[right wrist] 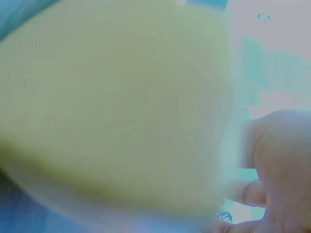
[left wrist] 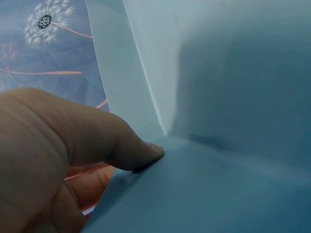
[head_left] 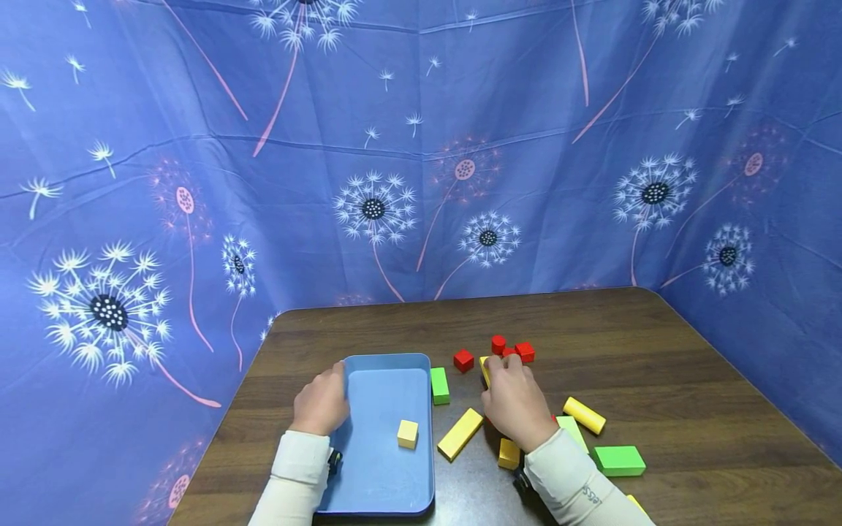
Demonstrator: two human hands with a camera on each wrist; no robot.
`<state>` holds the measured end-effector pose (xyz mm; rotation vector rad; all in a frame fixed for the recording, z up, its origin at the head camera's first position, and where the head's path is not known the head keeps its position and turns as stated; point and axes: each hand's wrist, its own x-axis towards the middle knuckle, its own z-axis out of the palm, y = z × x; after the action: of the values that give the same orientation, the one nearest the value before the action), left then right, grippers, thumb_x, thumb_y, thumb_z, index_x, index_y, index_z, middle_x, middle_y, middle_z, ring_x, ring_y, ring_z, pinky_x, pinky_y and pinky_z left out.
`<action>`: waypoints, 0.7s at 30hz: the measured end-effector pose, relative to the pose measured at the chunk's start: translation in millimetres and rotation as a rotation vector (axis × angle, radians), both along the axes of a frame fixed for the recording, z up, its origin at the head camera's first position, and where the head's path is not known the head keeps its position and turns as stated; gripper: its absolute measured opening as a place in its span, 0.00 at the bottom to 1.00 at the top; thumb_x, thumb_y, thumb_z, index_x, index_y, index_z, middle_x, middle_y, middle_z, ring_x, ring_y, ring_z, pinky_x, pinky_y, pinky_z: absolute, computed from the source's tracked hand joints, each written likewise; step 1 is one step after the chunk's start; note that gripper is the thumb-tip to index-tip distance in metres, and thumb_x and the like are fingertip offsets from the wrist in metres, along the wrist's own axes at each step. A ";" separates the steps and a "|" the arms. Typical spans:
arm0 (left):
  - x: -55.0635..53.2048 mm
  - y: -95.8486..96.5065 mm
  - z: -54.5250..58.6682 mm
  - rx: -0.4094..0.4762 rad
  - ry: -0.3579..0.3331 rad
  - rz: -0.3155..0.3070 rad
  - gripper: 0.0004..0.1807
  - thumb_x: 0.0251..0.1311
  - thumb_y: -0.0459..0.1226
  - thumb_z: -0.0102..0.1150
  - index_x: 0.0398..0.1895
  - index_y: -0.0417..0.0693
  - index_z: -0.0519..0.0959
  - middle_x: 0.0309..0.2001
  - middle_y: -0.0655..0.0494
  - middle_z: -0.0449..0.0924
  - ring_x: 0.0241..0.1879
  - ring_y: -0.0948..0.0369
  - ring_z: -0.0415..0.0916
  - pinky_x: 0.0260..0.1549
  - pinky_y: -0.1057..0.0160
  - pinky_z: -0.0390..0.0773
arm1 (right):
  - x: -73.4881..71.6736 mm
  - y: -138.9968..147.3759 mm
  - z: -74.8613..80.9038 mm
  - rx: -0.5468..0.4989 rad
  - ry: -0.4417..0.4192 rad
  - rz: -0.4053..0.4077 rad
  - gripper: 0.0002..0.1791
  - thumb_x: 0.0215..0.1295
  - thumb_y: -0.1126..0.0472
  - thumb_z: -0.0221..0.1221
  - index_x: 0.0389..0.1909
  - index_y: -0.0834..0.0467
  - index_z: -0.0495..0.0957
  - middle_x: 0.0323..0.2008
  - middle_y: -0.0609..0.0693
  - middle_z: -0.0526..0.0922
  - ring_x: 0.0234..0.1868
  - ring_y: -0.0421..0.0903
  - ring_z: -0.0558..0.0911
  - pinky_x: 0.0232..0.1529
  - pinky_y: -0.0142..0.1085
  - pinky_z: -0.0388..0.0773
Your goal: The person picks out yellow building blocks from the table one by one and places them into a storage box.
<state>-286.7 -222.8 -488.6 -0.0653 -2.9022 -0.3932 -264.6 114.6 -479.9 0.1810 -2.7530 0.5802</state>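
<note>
Left hand (head_left: 321,401) pinches the tray (head_left: 371,475). Right hand (head_left: 517,399) seems after a yellow block (head_left: 484,370), can't tell if pinching. Lifting likely needs squeezing.

With forearms (head_left: 292,475) extended from the near side, we pinch with our left hand (head_left: 321,400), thumb (left wrist: 129,145) opposing fingers (left wrist: 90,187), and hold our right hand (head_left: 517,405) knuckles-up, fingers bent downward.
</note>
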 end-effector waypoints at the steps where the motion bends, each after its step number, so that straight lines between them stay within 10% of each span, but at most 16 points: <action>1: 0.0 0.2 0.1 0.002 0.001 -0.001 0.34 0.56 0.29 0.68 0.69 0.34 0.72 0.51 0.37 0.86 0.39 0.41 0.87 0.30 0.41 0.83 | 0.9 -1.8 1.2 0.000 0.012 0.008 0.22 0.53 0.68 0.63 0.52 0.61 0.80 0.49 0.65 0.77 0.39 0.62 0.79 0.39 0.54 0.82; 21: -0.8 0.8 -2.4 0.001 -0.031 -0.002 0.35 0.57 0.30 0.66 0.70 0.34 0.69 0.50 0.37 0.85 0.38 0.42 0.86 0.29 0.42 0.82 | 8.3 -42.5 20.8 0.077 0.131 0.176 0.21 0.53 0.67 0.63 0.51 0.58 0.81 0.42 0.56 0.82 0.35 0.52 0.78 0.38 0.43 0.81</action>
<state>-287.5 -222.1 -491.0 -0.0620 -2.9329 -0.4003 -256.4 72.1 -459.1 0.4661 -2.6499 0.4884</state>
